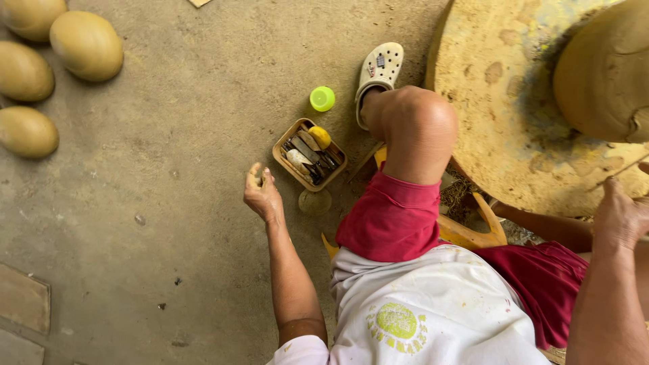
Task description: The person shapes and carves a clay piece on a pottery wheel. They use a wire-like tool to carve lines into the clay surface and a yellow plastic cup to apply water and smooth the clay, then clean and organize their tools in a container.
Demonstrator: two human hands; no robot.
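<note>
Low Over the Floor, a Potter's Hand Hung Beside the Tool Tray

Seated on a low yellow stool (473, 233), a person in red shorts and a white apron reached down with the left hand (262, 195), which hovered over the concrete floor (169, 223), fingers loosely curled and holding nothing that could be made out. Just beside it to the right stood a small tray (282, 150) packed with flat tools and a yellow sponge (320, 136). A round clay lump (315, 201) lay on the floor just below the tray, near the hand but apart from it. A green cap (322, 99) sat further up, next to a pale clog (378, 71) on the person's foot. The right hand (620, 215) rested at the edge of a clay-smeared wheel (500, 101), its grip mostly cut off by the frame, so whether it was spread or pressed together could not be told. A mound of clay (602, 67) rose on the wheel. Four smooth clay pots (86, 44) lay well apart, at upper left.
</note>
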